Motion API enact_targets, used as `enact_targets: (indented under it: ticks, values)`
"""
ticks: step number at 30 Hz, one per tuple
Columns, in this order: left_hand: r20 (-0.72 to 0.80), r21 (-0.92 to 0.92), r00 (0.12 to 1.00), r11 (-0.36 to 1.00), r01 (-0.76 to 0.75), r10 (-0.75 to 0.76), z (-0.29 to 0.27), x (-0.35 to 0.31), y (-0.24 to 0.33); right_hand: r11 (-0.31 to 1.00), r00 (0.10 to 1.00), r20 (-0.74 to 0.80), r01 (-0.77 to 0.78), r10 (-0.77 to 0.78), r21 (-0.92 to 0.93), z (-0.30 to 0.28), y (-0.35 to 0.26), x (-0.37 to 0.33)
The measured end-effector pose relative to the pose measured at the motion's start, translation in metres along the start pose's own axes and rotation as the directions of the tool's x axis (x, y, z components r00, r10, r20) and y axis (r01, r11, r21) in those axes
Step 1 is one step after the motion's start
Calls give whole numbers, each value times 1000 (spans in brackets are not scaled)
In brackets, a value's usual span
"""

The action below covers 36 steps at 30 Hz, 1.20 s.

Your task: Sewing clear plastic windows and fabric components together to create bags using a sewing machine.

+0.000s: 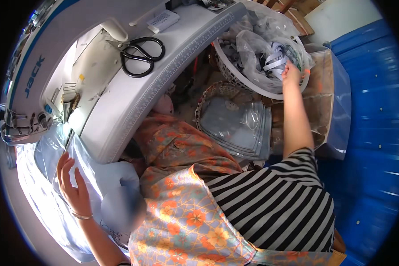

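My right hand reaches into a white plastic basket at the upper right. Its fingers are closed on a pale fabric strip, part of a looped bundle lying on clear plastic bags. On the left, my left hand is raised with fingers apart and holds nothing. Beside it, shiny pale sheeting spreads below the head of a sewing machine. Its needle area is partly lost in glare.
Black-handled scissors lie on the machine bed, near a small white packet. A smaller basket holds stacked grey pieces in clear plastic. A plastic-lined carton stands beside blue panelling.
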<state>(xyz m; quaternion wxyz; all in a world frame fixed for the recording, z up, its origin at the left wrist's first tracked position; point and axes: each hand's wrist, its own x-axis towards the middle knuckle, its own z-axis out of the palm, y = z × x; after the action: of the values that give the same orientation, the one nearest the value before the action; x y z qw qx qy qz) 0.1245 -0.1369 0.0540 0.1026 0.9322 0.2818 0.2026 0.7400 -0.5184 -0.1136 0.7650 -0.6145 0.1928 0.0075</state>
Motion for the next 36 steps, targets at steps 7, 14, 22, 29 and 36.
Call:
enact_targets:
  ticks: [7,14,22,29,36]
  values:
    - [-15,-31,999,999,-42,41,1,10,52,994,985,163,-43,59,-98,24,1,-8]
    - [40,-412,988,903,-122,152,22,49,142,805,70,979,558,193,-199,88,-25,-282]
    - [542,-772,840,398,495,5,26,71,145,603,-139,985,796,103,49,117,-100,-329]
    - [471,-707,882,597,379,-1,5,74,121,665,-496,864,674,84,322,170,-65,-370]
    - [152,-965,983,201,171,-105,-4,49,84,648,-70,799,629,597,-429,202,-110,-483]
